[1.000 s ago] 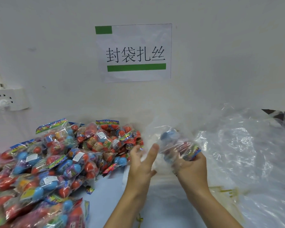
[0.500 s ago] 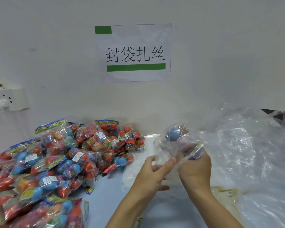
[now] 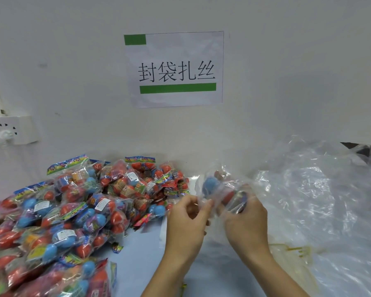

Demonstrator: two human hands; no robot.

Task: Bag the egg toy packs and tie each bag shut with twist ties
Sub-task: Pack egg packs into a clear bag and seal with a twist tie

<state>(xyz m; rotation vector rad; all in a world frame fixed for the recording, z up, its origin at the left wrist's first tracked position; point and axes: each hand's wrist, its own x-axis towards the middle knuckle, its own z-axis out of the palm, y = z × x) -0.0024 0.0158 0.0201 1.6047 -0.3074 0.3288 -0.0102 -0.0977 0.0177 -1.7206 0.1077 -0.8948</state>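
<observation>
1. A white paper sign (image 3: 174, 69) is hanging taped on the pale wall (image 3: 287, 61), showing four black Chinese characters, "封袋扎丝", between a small green block at its upper left and a long green bar underneath.
2. Small white stickers (image 3: 102, 204) are sitting on several clear-wrapped egg toy packs (image 3: 73, 206) heaped on the surface; their print is showing too small to read.
3. Colourful header cards (image 3: 140, 159) are topping some packs, their lettering blurring beyond reading.

White wall (image 3: 287, 61), paper sign (image 3: 176, 69) (green bars), socket (image 3: 11, 130), pale-blue table (image 3: 141, 254)
</observation>
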